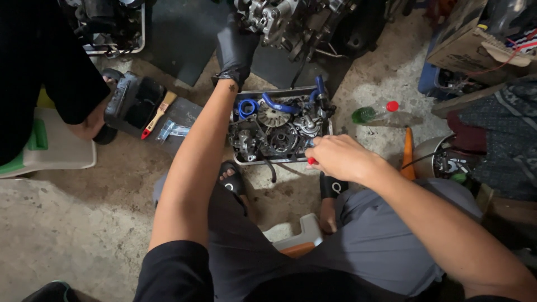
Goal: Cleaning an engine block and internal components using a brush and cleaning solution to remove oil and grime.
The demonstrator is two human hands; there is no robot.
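Left hand (pixel 238 50), black-gloved, grips the engine block (pixel 279 19) at top; bare right hand (pixel 341 157) pinches a red-handled tool (pixel 311 160) over the metal parts tray (pixel 240 159) on the floor; parts-picking stage, judging next needs a steady block

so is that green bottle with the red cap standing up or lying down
Lying down: the green bottle rests on its side on the concrete floor, red cap pointing right.
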